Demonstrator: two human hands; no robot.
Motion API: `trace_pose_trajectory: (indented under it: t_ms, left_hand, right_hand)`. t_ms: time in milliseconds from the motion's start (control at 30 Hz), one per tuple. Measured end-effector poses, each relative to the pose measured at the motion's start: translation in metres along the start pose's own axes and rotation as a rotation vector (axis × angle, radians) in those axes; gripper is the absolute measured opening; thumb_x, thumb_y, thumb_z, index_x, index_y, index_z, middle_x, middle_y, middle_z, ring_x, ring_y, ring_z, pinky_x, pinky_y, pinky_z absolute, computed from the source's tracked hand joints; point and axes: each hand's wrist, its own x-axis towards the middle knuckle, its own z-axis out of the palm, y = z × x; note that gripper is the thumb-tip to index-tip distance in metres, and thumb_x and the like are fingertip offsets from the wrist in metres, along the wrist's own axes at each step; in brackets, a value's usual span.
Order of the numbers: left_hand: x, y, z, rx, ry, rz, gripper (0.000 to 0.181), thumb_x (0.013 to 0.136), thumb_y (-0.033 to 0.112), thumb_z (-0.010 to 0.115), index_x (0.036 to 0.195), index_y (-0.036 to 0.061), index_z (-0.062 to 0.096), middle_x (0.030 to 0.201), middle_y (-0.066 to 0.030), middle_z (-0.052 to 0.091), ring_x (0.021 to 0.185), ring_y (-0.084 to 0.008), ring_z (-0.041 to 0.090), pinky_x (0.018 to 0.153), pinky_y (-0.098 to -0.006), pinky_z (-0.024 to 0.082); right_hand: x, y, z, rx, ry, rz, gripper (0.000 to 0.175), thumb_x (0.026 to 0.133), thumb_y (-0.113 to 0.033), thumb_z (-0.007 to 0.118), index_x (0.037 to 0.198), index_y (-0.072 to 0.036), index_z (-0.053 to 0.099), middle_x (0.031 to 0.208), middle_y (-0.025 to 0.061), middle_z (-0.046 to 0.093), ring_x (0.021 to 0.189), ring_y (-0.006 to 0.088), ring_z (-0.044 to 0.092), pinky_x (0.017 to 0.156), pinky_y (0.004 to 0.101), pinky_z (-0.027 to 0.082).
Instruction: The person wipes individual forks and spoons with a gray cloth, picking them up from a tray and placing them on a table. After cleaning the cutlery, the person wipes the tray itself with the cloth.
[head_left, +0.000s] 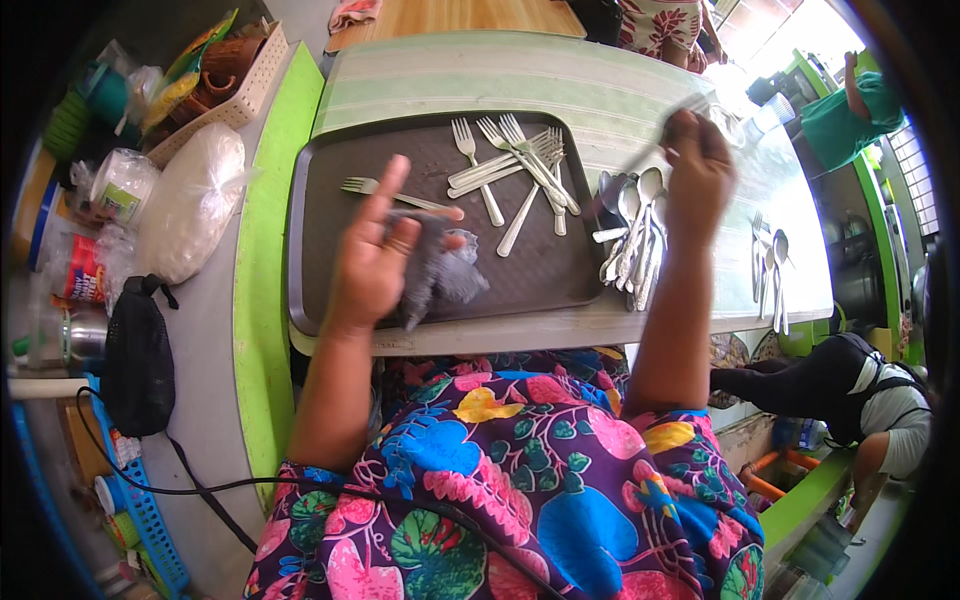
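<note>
My left hand is over the left part of a dark brown tray, fingers spread, with a crumpled grey cloth held in it. One fork lies on the tray, partly hidden by this hand. Several metal forks lie crossed in a loose heap on the tray's right side. Raised to the right of the tray, my right hand pinches a utensil blurred by motion, which looks like a fork. Beneath that hand, a pile of spoons rests on the table against the tray's edge.
A smaller group of cutlery lies at the table's right. Clear plastic cups stand at its far right corner. On the left ledge sit a filled plastic bag and a basket. A black cable crosses my lap. Other people are nearby.
</note>
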Motion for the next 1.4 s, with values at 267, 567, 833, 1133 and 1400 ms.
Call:
trace_pose_trajectory:
  t_ms: [267, 567, 833, 1133, 1400]
  left_hand:
    - [0.000, -0.027, -0.068, -1.051, -0.066, 0.171, 0.055, 0.102, 0.022, 0.037, 0.151, 0.0097, 0.016, 0.134, -0.0206, 0.053, 0.117, -0.0393, 0.057, 0.098, -0.0596, 0.046]
    - [-0.005, -0.034, -0.079, -1.189, -0.100, 0.177, 0.056, 0.100, 0.018, 0.039, 0.151, 0.0098, 0.017, 0.140, -0.0193, 0.049, 0.128, -0.0399, 0.048, 0.106, -0.0656, 0.031]
    - [-0.003, -0.034, -0.073, -1.115, 0.016, 0.159, 0.054, 0.099, 0.019, 0.043, 0.149, 0.0100, 0.024, 0.134, -0.0159, 0.054, 0.121, -0.0351, 0.055, 0.101, -0.0616, 0.040]
    - [0.000, -0.039, -0.078, -1.100, 0.049, 0.166, 0.051, 0.100, 0.020, 0.042, 0.147, 0.0094, 0.029, 0.133, -0.0151, 0.054, 0.120, -0.0336, 0.055, 0.102, -0.0582, 0.040]
    - [0.007, -0.041, -0.068, -1.056, 0.221, 0.171, 0.043, 0.101, 0.022, 0.038, 0.141, 0.0082, 0.036, 0.136, -0.0172, 0.050, 0.125, -0.0361, 0.049, 0.101, -0.0588, 0.041]
  right_hand:
    - [0.045, 0.091, -0.161, -0.953, -0.142, 0.361, 0.026, 0.083, -0.026, 0.071, 0.097, -0.003, 0.068, 0.079, 0.0123, 0.071, 0.065, 0.0158, 0.065, 0.065, 0.0317, 0.050]
    - [0.033, 0.095, -0.139, -1.060, -0.336, 0.410, 0.033, 0.081, -0.034, 0.072, 0.098, -0.006, 0.072, 0.086, 0.0108, 0.073, 0.076, 0.0209, 0.068, 0.073, 0.0347, 0.051]
    - [-0.001, 0.024, -0.027, -1.020, -0.399, -0.071, 0.027, 0.087, -0.033, 0.064, 0.106, -0.015, 0.070, 0.113, 0.0086, 0.065, 0.102, 0.0291, 0.063, 0.084, 0.0399, 0.049]
    - [-0.106, 0.022, 0.145, -0.934, -1.178, -0.391, 0.017, 0.086, -0.024, 0.061, 0.092, -0.012, 0.072, 0.101, 0.0090, 0.068, 0.098, 0.0273, 0.066, 0.080, 0.0396, 0.054]
    - [-0.106, 0.025, 0.146, -1.008, -0.982, -0.301, 0.019, 0.090, -0.018, 0.050, 0.092, -0.007, 0.066, 0.095, 0.0163, 0.068, 0.091, 0.0301, 0.067, 0.077, 0.0412, 0.054]
